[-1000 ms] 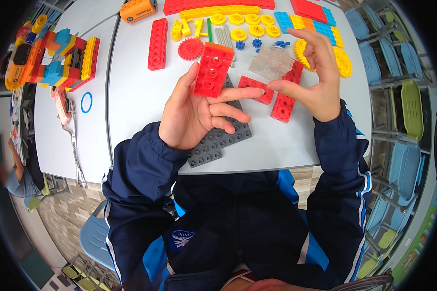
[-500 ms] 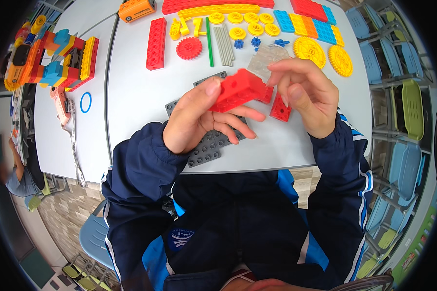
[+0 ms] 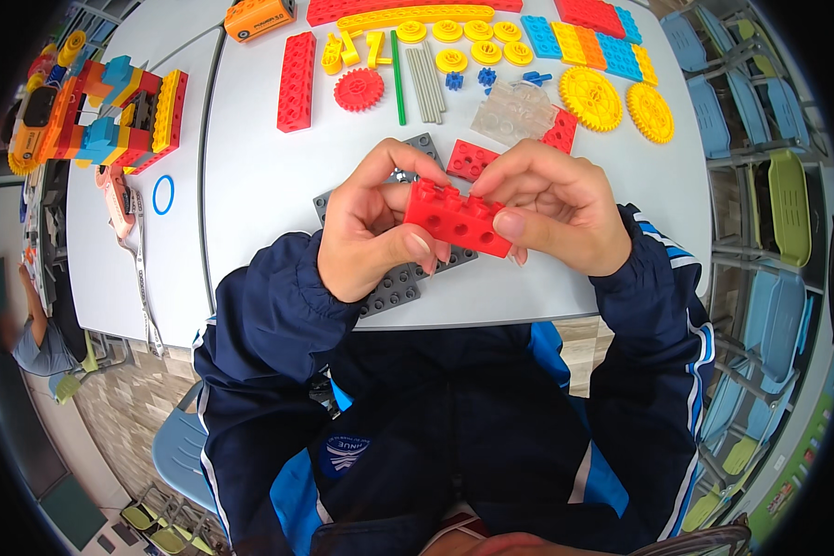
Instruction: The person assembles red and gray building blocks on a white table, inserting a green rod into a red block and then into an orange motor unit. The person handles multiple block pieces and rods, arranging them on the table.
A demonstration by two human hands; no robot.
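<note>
Between my two hands I hold a red building brick (image 3: 459, 222) with studs on top and round holes along its side. My left hand (image 3: 369, 218) pinches its left end between thumb and fingers. At the right end, the thumb and fingers of my right hand (image 3: 565, 211) are closed on the same brick. Grey studded plates (image 3: 394, 289) lie on the table, partly hidden under my left hand. Just beyond the hands lies another red brick (image 3: 470, 159). A clear transparent brick (image 3: 511, 113) sits farther back, beside a red piece (image 3: 561, 130).
Across the back of the white table (image 3: 250, 213) lie yellow wheels (image 3: 449, 61), grey rods (image 3: 424, 83), a green rod (image 3: 398, 79), a red gear (image 3: 359, 90), large yellow gears (image 3: 590, 99) and a long red beam (image 3: 296, 83). A built brick model (image 3: 111, 120) stands at left.
My right hand has moved left and taken hold of the red brick, which is now turned and lower. A red brick near the right hand is no longer there; red pieces now lie behind.
</note>
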